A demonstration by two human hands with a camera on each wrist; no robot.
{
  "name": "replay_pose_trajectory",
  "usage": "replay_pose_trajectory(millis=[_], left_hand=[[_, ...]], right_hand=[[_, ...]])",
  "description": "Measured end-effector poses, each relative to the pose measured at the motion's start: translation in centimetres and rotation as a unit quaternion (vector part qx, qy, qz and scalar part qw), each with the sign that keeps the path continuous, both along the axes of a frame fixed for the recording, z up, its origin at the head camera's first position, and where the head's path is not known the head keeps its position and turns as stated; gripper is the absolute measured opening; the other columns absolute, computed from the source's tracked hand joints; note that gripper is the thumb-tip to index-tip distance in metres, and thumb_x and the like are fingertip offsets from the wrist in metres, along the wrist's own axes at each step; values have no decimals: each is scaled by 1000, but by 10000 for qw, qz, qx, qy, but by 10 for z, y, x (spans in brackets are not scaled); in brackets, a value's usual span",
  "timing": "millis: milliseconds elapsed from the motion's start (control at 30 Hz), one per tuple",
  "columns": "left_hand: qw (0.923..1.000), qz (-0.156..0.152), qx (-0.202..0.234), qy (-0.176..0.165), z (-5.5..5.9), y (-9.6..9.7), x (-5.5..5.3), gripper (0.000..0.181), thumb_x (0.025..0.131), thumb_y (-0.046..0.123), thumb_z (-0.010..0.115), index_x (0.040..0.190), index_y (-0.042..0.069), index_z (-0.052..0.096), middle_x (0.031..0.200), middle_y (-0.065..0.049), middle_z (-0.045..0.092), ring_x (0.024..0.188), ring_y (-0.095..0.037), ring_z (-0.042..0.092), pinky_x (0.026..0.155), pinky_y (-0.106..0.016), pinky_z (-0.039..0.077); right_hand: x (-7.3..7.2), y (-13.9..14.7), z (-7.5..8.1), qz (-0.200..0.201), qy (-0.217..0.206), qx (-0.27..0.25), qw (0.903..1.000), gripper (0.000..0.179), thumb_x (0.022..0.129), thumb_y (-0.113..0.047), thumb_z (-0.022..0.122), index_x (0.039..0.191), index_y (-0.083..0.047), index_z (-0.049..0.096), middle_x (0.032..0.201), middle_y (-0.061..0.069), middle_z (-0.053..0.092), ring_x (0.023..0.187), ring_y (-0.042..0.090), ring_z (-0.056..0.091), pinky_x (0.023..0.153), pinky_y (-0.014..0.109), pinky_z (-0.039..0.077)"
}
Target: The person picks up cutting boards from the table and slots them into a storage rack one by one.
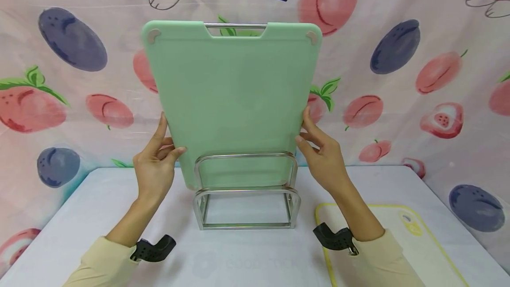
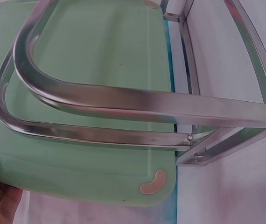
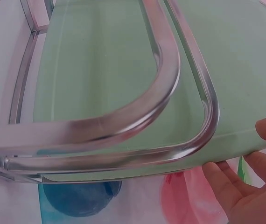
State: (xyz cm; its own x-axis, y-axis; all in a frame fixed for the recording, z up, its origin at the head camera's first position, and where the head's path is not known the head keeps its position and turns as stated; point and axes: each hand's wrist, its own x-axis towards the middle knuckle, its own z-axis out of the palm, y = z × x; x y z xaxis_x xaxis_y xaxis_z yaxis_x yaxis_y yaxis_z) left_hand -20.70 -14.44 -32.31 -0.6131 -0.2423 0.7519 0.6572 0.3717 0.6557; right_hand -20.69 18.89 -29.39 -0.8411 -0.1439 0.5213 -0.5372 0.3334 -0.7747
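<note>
A large green cutting board (image 1: 239,92) stands upright behind the front hoops of a metal rack (image 1: 247,226), its lower edge down among the bars. My left hand (image 1: 157,167) pinches the board's left edge, thumb on the near face and fingers round behind. On the opposite edge my right hand (image 1: 324,158) pinches in the same way. Both wrist views show the rack's curved bars in front of the board; in the left wrist view a pinkish corner pad (image 2: 154,182) shows near the bottom corner. The fingers behind the board are partly hidden.
A white cutting board with a yellow rim (image 1: 382,207) lies flat on the table at the right, partly under my right forearm. The white table (image 1: 119,198) ends at a fruit-printed cloth (image 1: 398,136) hanging behind it. A black strap (image 1: 153,249) sits on each wrist.
</note>
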Motion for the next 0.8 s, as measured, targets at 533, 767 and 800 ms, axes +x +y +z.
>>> replay_pose_trajectory(millis=[533, 767, 800], left_hand=[[10000, 24, 33, 51, 0, 4, -1, 78, 73, -21, 70, 138, 17, 51, 79, -22, 61, 68, 0, 61, 73, -12, 52], [9999, 9, -12, 106, 0, 6, -3, 77, 73, -20, 71, 139, 16, 51, 81, -23, 63, 70, 0, 62, 74, -13, 52], [9999, -3, -11, 119, 0, 7, -3, 77, 73, -20, 71, 138, 16, 51, 81, -23, 63, 70, 0, 62, 74, -13, 52]], right_hand=[[1, 4, 2, -130, 66, 142, 9998, 56, 100, -21, 54, 146, -39, 28, 146, -6, 40, 118, 18, 53, 96, 35, 47], [4, 7, 3, -185, 8, 208, 9996, 57, 100, -22, 54, 146, -42, 27, 147, -6, 39, 119, 17, 52, 96, 39, 46], [4, 7, 3, -190, 13, 218, 9996, 57, 100, -22, 54, 146, -41, 27, 148, -6, 38, 119, 17, 52, 96, 39, 46]])
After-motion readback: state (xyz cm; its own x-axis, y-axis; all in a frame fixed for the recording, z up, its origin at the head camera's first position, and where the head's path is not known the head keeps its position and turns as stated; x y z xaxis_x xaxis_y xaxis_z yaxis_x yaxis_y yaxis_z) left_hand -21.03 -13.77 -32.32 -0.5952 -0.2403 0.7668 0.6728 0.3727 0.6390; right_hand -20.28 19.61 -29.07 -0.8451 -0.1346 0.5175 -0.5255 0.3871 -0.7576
